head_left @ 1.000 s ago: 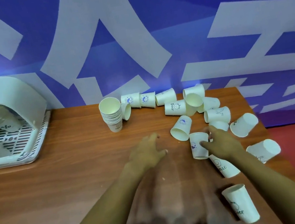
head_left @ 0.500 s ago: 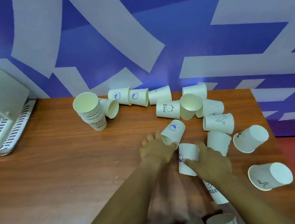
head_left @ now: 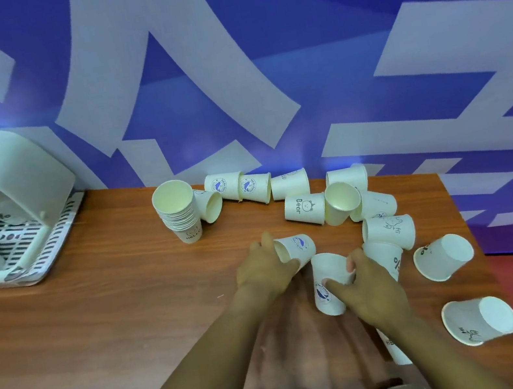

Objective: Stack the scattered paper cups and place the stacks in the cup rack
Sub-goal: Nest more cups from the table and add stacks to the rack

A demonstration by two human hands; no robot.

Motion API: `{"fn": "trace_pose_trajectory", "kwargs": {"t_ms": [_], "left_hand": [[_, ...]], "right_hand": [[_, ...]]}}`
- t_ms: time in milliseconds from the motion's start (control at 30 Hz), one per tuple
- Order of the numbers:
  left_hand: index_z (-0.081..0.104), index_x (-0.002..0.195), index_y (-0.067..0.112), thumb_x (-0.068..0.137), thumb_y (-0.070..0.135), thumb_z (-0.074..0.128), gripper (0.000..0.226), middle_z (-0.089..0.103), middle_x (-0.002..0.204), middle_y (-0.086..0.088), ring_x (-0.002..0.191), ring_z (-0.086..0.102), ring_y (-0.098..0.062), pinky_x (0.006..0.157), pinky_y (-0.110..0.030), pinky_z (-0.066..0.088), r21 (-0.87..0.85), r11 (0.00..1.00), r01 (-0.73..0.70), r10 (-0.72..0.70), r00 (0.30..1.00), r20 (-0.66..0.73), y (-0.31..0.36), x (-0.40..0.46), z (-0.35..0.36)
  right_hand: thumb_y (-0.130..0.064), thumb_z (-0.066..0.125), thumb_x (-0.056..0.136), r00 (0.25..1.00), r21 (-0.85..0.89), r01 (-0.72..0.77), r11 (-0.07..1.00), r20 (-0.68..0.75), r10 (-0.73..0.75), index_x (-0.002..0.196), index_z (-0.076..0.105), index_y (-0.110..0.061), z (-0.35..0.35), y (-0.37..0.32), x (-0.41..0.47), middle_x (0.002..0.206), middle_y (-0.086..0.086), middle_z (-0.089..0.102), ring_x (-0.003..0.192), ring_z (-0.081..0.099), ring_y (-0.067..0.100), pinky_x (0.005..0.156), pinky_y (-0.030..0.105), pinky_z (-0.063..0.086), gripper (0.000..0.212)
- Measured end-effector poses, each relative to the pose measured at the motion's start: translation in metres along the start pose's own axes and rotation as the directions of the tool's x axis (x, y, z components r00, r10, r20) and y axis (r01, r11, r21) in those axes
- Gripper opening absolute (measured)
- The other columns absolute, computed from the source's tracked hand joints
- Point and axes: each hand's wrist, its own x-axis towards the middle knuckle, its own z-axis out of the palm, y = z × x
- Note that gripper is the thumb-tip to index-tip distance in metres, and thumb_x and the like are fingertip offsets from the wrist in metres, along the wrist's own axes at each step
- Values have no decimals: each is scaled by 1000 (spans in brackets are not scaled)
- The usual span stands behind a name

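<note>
Head view: both hands grip tapered, smooth white paper cups [head_left: 327,281].

Loose paper cups [head_left: 305,208] on the desk [head_left: 100,324]: fifteen in view, one cut off at the lower edge. Nested stack of cups [head_left: 179,213]: one, upright; its cup count cannot be told. Cup rack [head_left: 9,217]: one, at the left end. Hands: two, left hand [head_left: 266,269] and right hand [head_left: 366,288], one cup in each.
</note>
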Motion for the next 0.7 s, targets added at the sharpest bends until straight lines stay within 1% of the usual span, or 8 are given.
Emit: {"fn": "trace_pose_trajectory", "kwargs": {"t_ms": [100,200,267,333,433,533,600,700], "left_hand": [[33,134,21,82,42,63,63,39,129,-2,110,52,-25,85,-35,46,-39,995,-94,92,994,-53,-21,-20,-32],[34,135,26,80,39,66,65,41,128,1,111,51,-21,88,-33,45,-93,977,-190,179,978,-109,-48,-44,-65],[35,135,30,79,38,67,65,41,130,4,115,48,-19,92,-33,44,-133,962,-240,223,966,-130,-67,-57,-92],[35,136,32,79,38,66,65,42,130,6,117,48,-17,95,-35,44,-117,950,-290,274,952,-133,-91,-68,-124],[40,130,33,78,37,67,59,47,123,7,113,49,-15,91,-34,44,-104,933,-343,325,933,-156,-138,-81,-177],[44,127,35,76,36,70,58,51,120,8,111,49,-14,91,-31,42,-144,911,-385,354,913,-201,-187,-93,-223],[44,126,35,74,36,71,60,52,121,7,111,51,-14,93,-32,42,-172,900,-400,350,900,-261,-218,-103,-245],[43,132,32,75,29,75,65,53,126,7,114,51,-14,96,-31,41,-188,899,-396,326,890,-318,-256,-116,-270]], "right_hand": [[-45,67,75,1000,63,10,998,-28,-8,93,37,-30,-7,-18,-10,85,-7,55,74,54,12,62,32,43,38],[-47,69,69,997,86,60,995,-43,-56,117,39,-36,-9,-47,-22,113,-11,56,98,57,12,79,38,52,58],[-46,71,66,995,113,78,990,-65,-71,129,35,-37,-5,-71,-33,127,-10,50,114,53,15,89,41,51,73],[-40,73,67,992,133,98,986,-96,-86,136,35,-32,4,-97,-48,134,-7,46,121,48,15,96,40,47,79],[-37,72,68,989,152,101,983,-123,-83,141,34,-28,22,-142,-72,134,-3,42,121,45,15,98,34,42,83],[-33,74,72,988,133,106,985,-127,-89,142,33,-26,49,-194,-92,134,0,37,121,46,20,98,33,40,82],[-34,73,73,987,118,129,985,-112,-115,140,34,-28,67,-231,-101,134,-1,36,119,48,20,97,32,40,78],[-36,74,70,980,132,189,973,-86,-178,130,40,-32,89,-274,-113,125,-7,39,112,52,15,90,30,43,69]]}}
